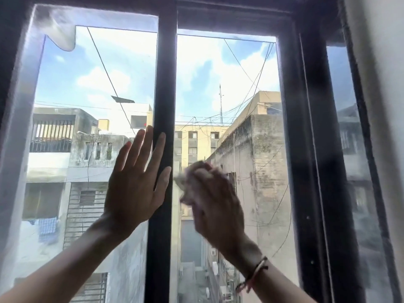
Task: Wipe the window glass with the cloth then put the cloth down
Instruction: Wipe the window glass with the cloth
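The window glass point(229, 88) has two panes split by a dark vertical bar point(165, 88). My right hand point(216, 204) presses a bunched, light-coloured cloth point(192, 173) against the lower left part of the right pane; hand and cloth are blurred by motion. A thread bracelet sits on that wrist. My left hand point(135, 182) lies flat with fingers spread, partly on the left pane point(96, 84) and partly on the dark bar, holding nothing.
A dark frame point(306, 127) borders the right pane, with another narrow pane point(349, 149) and a pale wall point(384, 84) beyond it. Through the glass I see buildings, overhead wires and sky. A hazy smear marks the left pane's top corner point(61, 29).
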{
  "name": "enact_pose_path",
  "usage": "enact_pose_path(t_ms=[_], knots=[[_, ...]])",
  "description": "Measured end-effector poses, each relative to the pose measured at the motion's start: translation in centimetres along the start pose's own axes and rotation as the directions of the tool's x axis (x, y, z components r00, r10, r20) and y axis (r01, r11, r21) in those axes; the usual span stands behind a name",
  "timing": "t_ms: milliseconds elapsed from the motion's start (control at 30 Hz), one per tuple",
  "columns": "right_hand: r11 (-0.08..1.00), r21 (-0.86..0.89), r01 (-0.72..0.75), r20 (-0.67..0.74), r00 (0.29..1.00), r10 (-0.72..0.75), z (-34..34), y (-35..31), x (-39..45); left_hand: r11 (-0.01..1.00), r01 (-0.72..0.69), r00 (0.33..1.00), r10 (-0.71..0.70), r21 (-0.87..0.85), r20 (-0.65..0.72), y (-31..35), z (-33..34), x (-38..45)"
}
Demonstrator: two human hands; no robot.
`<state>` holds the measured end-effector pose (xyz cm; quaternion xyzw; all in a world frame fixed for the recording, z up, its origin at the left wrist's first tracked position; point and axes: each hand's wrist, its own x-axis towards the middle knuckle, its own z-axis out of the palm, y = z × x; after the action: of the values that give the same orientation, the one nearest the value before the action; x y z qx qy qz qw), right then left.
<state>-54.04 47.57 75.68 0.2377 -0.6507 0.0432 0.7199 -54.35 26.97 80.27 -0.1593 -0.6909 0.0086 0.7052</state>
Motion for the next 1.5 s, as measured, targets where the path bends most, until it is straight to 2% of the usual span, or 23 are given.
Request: enact_pose_path(t_ms=[67, 100, 133, 200, 267, 300, 367, 433, 467, 533, 567, 600, 633, 700, 767, 800, 900, 967, 1133, 1200, 1267, 1333, 1500], knots=[[0.96, 0.065, 0.272, 0.171, 0.945, -0.279, -1.0, -0.8, -3.0, 1.0, -0.001, 1.0, 0.001, 0.003, 0.003, -0.2, 0.0, -0.1], [0.95, 0.073, 0.302, 0.165, 0.936, -0.31, -1.8, 0.6, -2.8, 1.0, -0.004, 1.0, 0.004, -0.003, 0.007, -0.2, 0.0, -0.1], [0.968, 0.036, 0.249, 0.111, 0.961, -0.252, -2.8, 2.5, -2.1, 1.0, -0.003, 1.0, 0.003, -0.011, 0.011, 0.0, -0.1, -0.2], [0.995, -0.053, -0.086, -0.103, 0.991, 0.08, -4.7, 6.3, 0.6, 1.0, 0.0, 1.0, 0.0, -0.012, 0.011, 0.2, -0.1, -0.2], [0.903, -0.049, -0.427, -0.263, 0.878, 0.401, -4.9, 7.5, 2.0, 1.0, 0.005, 1.0, -0.005, -0.01, 0.012, 0.3, 0.1, -0.4], [0.892, -0.035, -0.45, -0.25, 0.868, 0.428, -4.1, 6.7, 1.4, 1.0, 0.005, 1.0, -0.005, -0.013, 0.005, 0.3, 0.2, -0.4], [0.987, -0.052, -0.15, -0.051, 0.988, 0.147, -2.9, 4.2, -1.6, 1.0, -0.008, 1.0, 0.008, -0.001, 0.003, 0.1, 0.3, -0.5], [0.988, -0.037, 0.149, 0.143, 0.98, -0.142, -4.0, 4.5, -3.9, 1.0, -0.016, 1.0, 0.016, 0.01, 0.0, 0.2, 0.2, -0.4], [0.981, -0.054, 0.184, 0.154, 0.973, -0.174, -5.0, 5.9, -3.5, 1.0, -0.017, 1.0, 0.017, 0.01, 0.001, 0.3, 0.1, -0.4], [0.995, -0.094, -0.03, 0.007, 1.0, 0.031, -6.2, 7.7, -1.3, 1.0, -0.004, 1.0, 0.004, -0.002, 0.01, 0.6, 0.0, -0.4], [0.979, -0.08, -0.185, -0.09, 0.98, 0.178, -6.2, 7.6, -0.2, 1.0, 0.006, 1.0, -0.006, -0.006, 0.011, 0.6, -0.2, -0.4], [0.965, -0.063, -0.253, -0.135, 0.96, 0.243, -5.7, 6.7, 0.1, 1.0, 0.01, 1.0, -0.01, -0.006, 0.011, 0.7, -0.2, -0.4], [0.973, -0.075, -0.22, -0.111, 0.971, 0.211, -4.8, 5.4, -0.5, 1.0, 0.008, 1.0, -0.008, -0.002, 0.01, 0.7, -0.2, -0.4], [0.997, -0.064, 0.054, 0.06, 0.997, -0.05, -3.9, 3.0, -3.6, 1.0, 0.002, 1.0, -0.002, 0.009, 0.004, 0.8, -0.5, -0.2], [0.979, -0.032, 0.2, 0.137, 0.971, -0.194, -4.3, 3.7, -4.9, 1.0, 0.002, 1.0, -0.002, 0.022, -0.001, 0.7, -0.4, -0.2], [0.983, -0.052, 0.178, 0.113, 0.979, -0.172, -4.4, 4.3, -4.0, 1.0, 0.004, 1.0, -0.004, 0.019, 0.002, 0.8, -0.4, -0.3], [0.99, -0.07, -0.122, -0.026, 0.992, 0.12, -3.4, 4.4, 1.7, 1.0, 0.003, 1.0, -0.003, -0.001, 0.002, 0.7, -0.4, -0.3], [0.979, -0.045, -0.199, -0.05, 0.979, 0.197, -2.8, 3.8, 2.9, 1.0, 0.005, 1.0, -0.005, -0.014, 0.014, 0.7, -0.5, -0.2], [0.998, -0.046, -0.04, 0.136, 0.99, 0.046, -5.9, 4.9, -5.0, 1.0, 0.002, 1.0, -0.002, 0.005, 0.019, 0.7, -0.5, -0.2], [0.994, -0.074, -0.074, 0.082, 0.993, 0.081, -6.7, 6.3, -3.4, 1.0, -0.009, 1.0, 0.009, -0.002, 0.024, 0.7, -0.3, -0.4], [0.98, -0.031, -0.198, -0.051, 0.979, 0.196, -6.2, 6.7, 1.4, 1.0, -0.01, 0.999, 0.01, -0.006, 0.034, 0.7, -0.1, -0.5], [0.959, 0.011, -0.283, -0.089, 0.955, 0.283, -4.5, 5.8, 5.9, 1.0, -0.007, 0.999, 0.007, -0.01, 0.048, 0.7, -0.1, -0.5], [0.966, 0.234, -0.11, 0.075, 0.993, 0.094, -3.4, 1.0, 2.0, 0.996, 0.055, 0.978, -0.04, -0.07, 0.205, 1.5, -2.7, 0.0]])
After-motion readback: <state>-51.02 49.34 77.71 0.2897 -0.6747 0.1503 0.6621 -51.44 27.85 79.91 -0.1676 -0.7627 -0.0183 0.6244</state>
